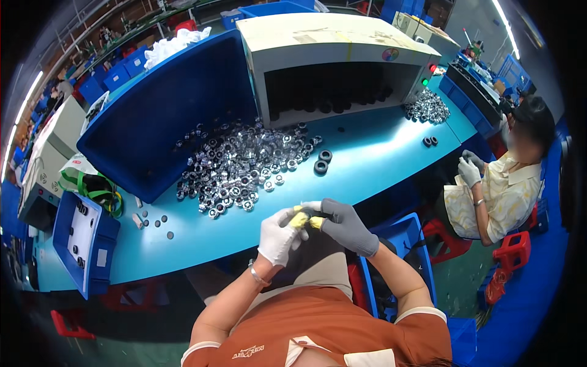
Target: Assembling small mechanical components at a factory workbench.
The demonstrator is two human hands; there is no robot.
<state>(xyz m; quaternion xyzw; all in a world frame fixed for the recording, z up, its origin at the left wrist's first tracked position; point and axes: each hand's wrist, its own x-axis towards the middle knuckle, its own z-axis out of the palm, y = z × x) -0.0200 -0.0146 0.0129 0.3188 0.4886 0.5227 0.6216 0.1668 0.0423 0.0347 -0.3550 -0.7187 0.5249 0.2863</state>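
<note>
My left hand (279, 236), in a white glove, is closed in front of my body at the table's near edge. Beside it, my right hand (347, 227), in a grey glove, is closed too. Yellow coverings show at the fingertips of both, and the fingers meet closely. Whatever they hold is hidden or too small to name. Beyond the hands, a heap of shiny metal rings (235, 165) spreads over the turquoise table (293, 194). Two black rings (321, 166) lie just right of that heap.
A large blue bin (171, 104) lies tipped behind the heap. A cream tunnel-like machine (330, 30) has dark parts inside. More shiny parts (428, 107) lie at right. A blue crate (428, 263) stands near my right arm. A co-worker (498, 183) in white gloves sits at right.
</note>
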